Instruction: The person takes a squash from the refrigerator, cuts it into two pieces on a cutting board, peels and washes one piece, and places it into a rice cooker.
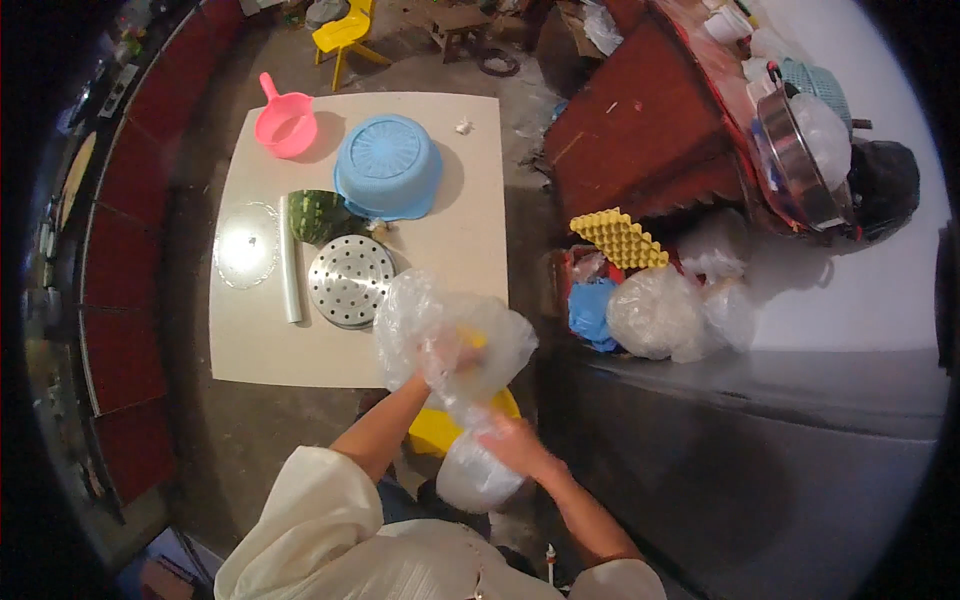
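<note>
A clear plastic bag [491, 322], puffed out, hangs over the table's near right corner. My left hand [442, 358] is at the bag, partly covered by its film, beside something yellow that shows blurred through the plastic. Nearer my body, my right hand [510, 442] is closed on a gathered part of the plastic, and a rounded bulge of it hangs below. Left of the bag lies a round perforated metal steamer plate [351, 281]. Beyond that plate sit a cut piece of green-striped melon [315, 216] and an upturned blue plastic basket [386, 165].
On the table [450, 247] also lie a white roll [289, 262], a pink dipper [285, 127] and a wet ring. A yellow stool [435, 431] stands under the bag. Yellow egg trays [619, 238] and filled bags [656, 315] are at the right, beside a red cabinet [645, 112].
</note>
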The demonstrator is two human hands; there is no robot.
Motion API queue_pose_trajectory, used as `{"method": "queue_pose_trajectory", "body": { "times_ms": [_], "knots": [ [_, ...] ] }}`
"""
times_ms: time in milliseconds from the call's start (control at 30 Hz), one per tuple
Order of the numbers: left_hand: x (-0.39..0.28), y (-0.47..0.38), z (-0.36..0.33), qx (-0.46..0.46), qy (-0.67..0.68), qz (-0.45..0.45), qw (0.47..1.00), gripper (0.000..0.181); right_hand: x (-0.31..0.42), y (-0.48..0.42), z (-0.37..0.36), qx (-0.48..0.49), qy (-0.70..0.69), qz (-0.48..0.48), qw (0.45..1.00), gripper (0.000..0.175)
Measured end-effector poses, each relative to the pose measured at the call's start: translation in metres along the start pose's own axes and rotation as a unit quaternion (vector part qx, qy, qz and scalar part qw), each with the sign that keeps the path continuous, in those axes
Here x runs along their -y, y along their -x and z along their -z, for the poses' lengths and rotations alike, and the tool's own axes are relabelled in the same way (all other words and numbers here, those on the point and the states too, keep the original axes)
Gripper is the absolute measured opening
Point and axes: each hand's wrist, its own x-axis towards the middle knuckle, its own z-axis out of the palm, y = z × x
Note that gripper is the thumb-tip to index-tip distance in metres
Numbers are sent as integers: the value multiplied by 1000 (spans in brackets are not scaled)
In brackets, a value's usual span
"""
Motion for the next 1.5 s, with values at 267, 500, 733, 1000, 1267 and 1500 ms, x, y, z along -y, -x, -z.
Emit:
{"method": "queue_pose_trajectory", "body": {
  "times_ms": [267, 500, 733, 1000, 1267, 1500],
  "knots": [
    [17, 58, 27, -29, 635, 41, 771, 50, -18, -40, 13, -311, -107, -3, 944, 34],
    [5, 59, 81, -62, 573, 189, 795, 44, -25, -46, 19, -240, -405, 7, 882, 60],
    [0, 97, 104, -78, 559, -6, 825, 49, -27, -1, 54, -264, -289, 82, 917, 52],
    [-18, 138, 93, 192, 734, -5, 651, 80, 60, 38, 61, -124, -167, 339, 918, 21],
    [-17, 178, 107, 108, 731, -26, 673, 91, 60, 68, 87, -143, 148, 386, 899, 40],
    [-14, 207, 104, 210, 619, -90, 751, 86, 41, 63, 54, -94, -67, 71, 991, 49]
  ]
}}
